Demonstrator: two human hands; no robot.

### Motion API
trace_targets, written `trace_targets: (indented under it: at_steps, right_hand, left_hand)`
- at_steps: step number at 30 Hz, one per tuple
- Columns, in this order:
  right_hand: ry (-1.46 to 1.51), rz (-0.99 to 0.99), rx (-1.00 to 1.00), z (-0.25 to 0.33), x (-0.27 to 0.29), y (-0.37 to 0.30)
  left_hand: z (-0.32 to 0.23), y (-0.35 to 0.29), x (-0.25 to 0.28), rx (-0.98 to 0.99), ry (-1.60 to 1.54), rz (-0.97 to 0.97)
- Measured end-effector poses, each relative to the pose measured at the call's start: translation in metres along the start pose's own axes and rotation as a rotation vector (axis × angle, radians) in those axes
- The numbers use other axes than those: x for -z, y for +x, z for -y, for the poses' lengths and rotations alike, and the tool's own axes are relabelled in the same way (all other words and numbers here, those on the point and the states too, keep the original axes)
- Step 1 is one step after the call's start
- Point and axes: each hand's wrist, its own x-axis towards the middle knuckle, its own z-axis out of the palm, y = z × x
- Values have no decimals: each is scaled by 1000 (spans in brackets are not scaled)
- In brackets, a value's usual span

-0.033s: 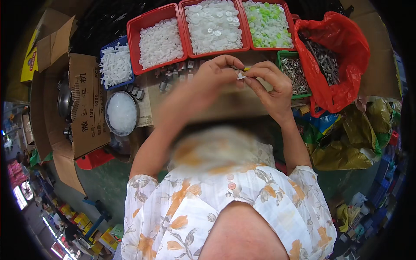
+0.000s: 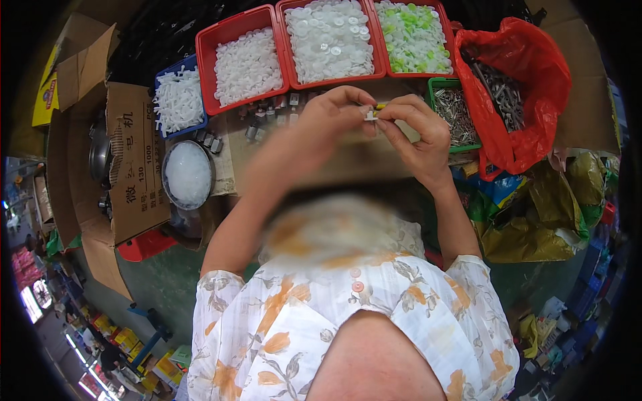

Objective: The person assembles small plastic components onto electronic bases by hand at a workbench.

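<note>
My left hand (image 2: 334, 121) and my right hand (image 2: 426, 138) meet above the work table, just in front of the red bins. Both are closed in a pinch, fingertips nearly touching. Between them sits a small white plastic part (image 2: 370, 116), gripped from either side; its exact shape is mostly covered by the fingers. A little yellow piece (image 2: 380, 106) pokes out beside the right fingertips, and I cannot tell what it belongs to. Small metal motors (image 2: 257, 127) lie on the table left of my left hand.
Red bins hold white pieces (image 2: 249, 67), white discs (image 2: 329, 47) and green-and-white pieces (image 2: 413, 40). A blue bin (image 2: 179, 100) and a clear-filled bowl (image 2: 188, 175) stand left, beside a cardboard box (image 2: 137, 160). Rightward are a green tray of metal pins (image 2: 455, 113) and a red bag (image 2: 542, 73).
The white part has tilted a little between my fingertips. Both hands stay in nearly the same place.
</note>
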Motion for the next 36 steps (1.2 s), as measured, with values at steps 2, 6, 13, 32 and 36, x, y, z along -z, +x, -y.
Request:
trace_targets:
  at_steps: [2,6,13,32,36]
  right_hand:
    - [5,5,10,-1,-2,0]
    - [8,34,34,2,-9,1]
    - [14,93,68,4,-23,1]
    - [-223,553,138,-14,-44,9]
    - [-237,565,109,-16,-38,9]
  left_hand:
    - [4,-5,0,-26,13,-44]
    - [13,-17,5,-166,242,-93]
    - [27,-26,25,-181,276,-165]
    - [56,-65,57,-818,1763,-215]
    - [56,-62,54,-831,1818,-176]
